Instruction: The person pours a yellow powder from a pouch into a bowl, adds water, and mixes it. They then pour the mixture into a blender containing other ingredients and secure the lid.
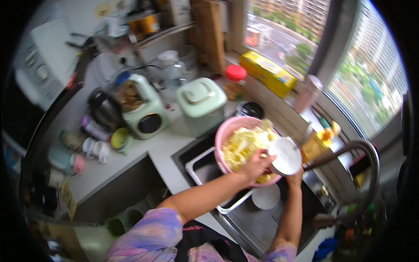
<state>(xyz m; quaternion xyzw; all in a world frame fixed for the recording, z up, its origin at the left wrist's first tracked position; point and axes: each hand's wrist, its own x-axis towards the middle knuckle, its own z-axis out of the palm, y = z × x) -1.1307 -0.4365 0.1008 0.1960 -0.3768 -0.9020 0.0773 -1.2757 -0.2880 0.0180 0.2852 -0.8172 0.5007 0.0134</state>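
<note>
A pink colander [220, 145] stands over the sink, filled with chopped pale yellow-green leaves, probably cabbage [244, 144]. Just above its right side, my right hand [294, 178] holds a small white bowl [285, 157] from below, tilted so that its inside faces me. My left hand [257, 167] is over the near side of the colander, fingers bent. Its thumb overlaps the left rim of the white bowl; whether it grips the bowl or pinches something cannot be made out. The leaves beneath my left hand are partly hidden.
Under the colander a white-rimmed rack [229, 208] crosses the sink [258, 226], where a round white dish [265, 196] lies. A curved faucet [373, 163] arches at right. On the counter stand a lidded green container [201, 98], a green appliance [144, 114] and several cups [100, 150].
</note>
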